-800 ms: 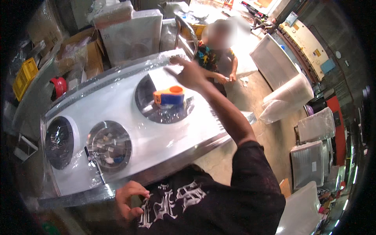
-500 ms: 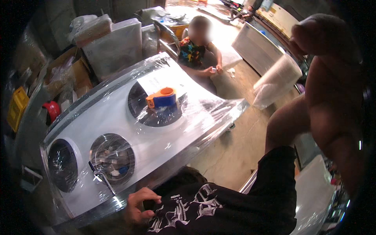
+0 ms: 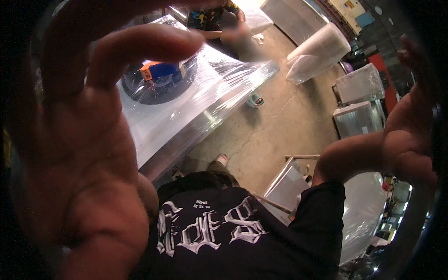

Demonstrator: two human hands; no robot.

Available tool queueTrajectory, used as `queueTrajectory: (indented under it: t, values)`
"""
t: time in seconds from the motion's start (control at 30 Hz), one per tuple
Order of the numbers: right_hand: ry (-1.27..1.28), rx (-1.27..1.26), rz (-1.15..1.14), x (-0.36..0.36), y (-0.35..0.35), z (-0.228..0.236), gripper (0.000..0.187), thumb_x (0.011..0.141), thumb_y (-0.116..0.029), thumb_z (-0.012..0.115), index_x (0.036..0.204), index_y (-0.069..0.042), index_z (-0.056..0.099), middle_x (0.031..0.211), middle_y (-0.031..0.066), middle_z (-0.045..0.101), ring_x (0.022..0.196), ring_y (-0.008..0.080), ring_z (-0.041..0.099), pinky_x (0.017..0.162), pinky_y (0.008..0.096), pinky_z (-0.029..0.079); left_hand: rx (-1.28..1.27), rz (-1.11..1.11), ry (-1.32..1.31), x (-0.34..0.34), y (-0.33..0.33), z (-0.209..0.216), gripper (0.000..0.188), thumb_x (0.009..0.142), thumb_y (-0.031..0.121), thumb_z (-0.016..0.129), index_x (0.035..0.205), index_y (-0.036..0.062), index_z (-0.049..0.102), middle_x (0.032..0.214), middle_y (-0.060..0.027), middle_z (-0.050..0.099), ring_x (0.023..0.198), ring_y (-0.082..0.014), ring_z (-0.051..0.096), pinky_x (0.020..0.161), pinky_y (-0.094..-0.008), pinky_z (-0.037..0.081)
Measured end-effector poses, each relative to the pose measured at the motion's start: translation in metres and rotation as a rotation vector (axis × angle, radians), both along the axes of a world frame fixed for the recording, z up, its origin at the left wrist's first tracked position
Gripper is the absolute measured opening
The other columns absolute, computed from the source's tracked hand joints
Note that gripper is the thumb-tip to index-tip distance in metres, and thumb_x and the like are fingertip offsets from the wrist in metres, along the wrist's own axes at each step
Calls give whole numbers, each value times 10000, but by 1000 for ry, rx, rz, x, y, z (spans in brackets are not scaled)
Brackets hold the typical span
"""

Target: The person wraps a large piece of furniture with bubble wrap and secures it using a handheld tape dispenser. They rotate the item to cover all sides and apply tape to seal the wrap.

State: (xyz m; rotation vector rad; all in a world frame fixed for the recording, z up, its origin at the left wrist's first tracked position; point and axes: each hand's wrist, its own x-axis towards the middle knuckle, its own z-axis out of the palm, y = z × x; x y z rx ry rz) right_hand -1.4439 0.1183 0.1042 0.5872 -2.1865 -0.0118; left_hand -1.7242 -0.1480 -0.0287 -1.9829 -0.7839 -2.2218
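My left hand [image 3: 95, 149] fills the left side of the head view, very close. Its palm shows, with fingers apart and bent over, and nothing is in it. At the right rim my right hand [image 3: 410, 121] is raised on a bent arm, palm showing and fingers stretched upward, partly lost in the dark edge. Behind the left hand lies a white panel [image 3: 154, 126] wrapped in clear plastic film, with a dark round area on it. An orange and blue tape dispenser [image 3: 165, 70] rests on that area, partly hidden by my left finger.
Beyond the panel a person in a patterned shirt [image 3: 205, 18] is close to its far edge, a sandalled foot [image 3: 255, 101] below. A large roll of clear wrap [image 3: 322, 51] stands on the concrete floor [image 3: 261, 135]. Plastic-wrapped boxes [image 3: 359, 84] and a metal frame [image 3: 284, 179] are rightward.
My left hand has risen from beside the panel to close in front of the view. The right hand has shifted outward to the right rim. The view has tilted downward.
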Motion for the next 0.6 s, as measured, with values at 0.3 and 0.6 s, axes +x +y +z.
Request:
queueTrajectory:
  t: [0.3, 0.6]
  values:
    - [-33, -997, -437, 139, 106, -184, 550, 998, -411, 618, 1300, 41, 540, 1208, 195, 659, 949, 259, 710, 789, 347, 539, 2, -67, 2, 76, 171, 3, 761, 962, 697, 416, 1488, 150, 462, 1473, -323, 326, 1320, -457, 379, 997, -524, 420]
    - [23, -2067, -985, 295, 139, -433, 278, 1030, -324, 589, 1092, -54, 603, 940, 70, 694, 738, 164, 706, 634, 297, 538, -5, -291, 12, 197, 403, -14, 722, 970, 636, 455, 1409, 66, 513, 1297, -243, 535, 1149, -374, 543, 951, -465, 461]
